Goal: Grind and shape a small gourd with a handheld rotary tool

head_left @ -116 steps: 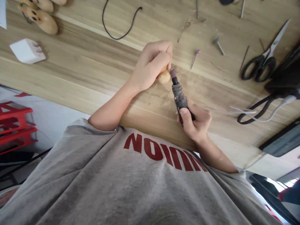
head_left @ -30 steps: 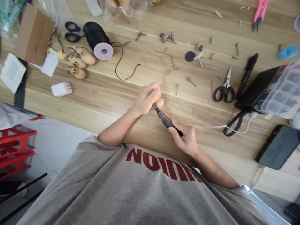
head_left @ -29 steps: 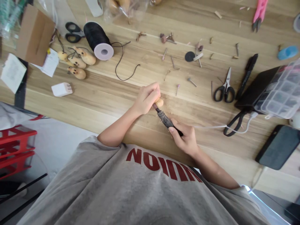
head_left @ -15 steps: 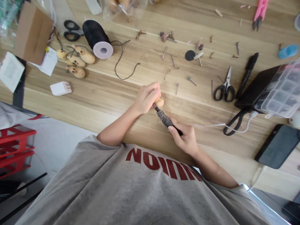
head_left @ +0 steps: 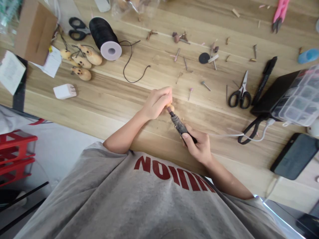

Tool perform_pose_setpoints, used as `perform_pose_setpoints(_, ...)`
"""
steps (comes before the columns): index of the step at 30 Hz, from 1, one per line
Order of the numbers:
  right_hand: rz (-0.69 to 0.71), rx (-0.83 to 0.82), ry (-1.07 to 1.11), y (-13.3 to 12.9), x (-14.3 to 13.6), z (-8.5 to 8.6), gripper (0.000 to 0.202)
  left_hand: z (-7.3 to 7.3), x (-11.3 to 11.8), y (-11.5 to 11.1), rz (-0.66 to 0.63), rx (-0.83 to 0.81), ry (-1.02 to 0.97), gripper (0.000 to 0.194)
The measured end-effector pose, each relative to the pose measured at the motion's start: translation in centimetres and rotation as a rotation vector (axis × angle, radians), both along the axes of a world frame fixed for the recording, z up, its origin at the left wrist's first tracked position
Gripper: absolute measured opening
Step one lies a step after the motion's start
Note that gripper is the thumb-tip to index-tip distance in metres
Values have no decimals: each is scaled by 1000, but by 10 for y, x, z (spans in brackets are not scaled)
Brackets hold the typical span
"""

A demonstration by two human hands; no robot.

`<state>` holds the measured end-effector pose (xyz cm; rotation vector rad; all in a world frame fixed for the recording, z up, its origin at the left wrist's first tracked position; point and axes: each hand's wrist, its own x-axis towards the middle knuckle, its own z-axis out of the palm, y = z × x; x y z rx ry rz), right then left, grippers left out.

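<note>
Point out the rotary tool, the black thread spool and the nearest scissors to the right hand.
rotary tool (head_left: 179, 125), head view, on its grey barrel.
black thread spool (head_left: 102, 31), head view, on the wound thread.
scissors (head_left: 239, 96), head view, on the black handles.

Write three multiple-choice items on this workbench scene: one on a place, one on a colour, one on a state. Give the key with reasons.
1. Where does the white plug lie?
A. by the phone
B. left of the left hand
C. on the organiser

2. What colour is the thread on the spool?
A. black
B. red
C. white

3. What does the right hand do?
A. lies open on the table
B. grips the rotary tool
C. holds scissors

Key: 1 B, the plug sits far left of the left hand. 2 A, the wound thread is black. 3 B, its fingers close on the rotary tool, whose tip meets the wooden piece in the left hand.
</note>
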<state>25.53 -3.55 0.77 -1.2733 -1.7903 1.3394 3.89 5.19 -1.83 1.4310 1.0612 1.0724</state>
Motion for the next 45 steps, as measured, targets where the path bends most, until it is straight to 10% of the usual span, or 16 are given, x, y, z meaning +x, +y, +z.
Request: perform_pose_setpoints(45, 74, 4, -7, 2, 3, 4, 28, -1, -2, 5, -10, 27, -66, 49)
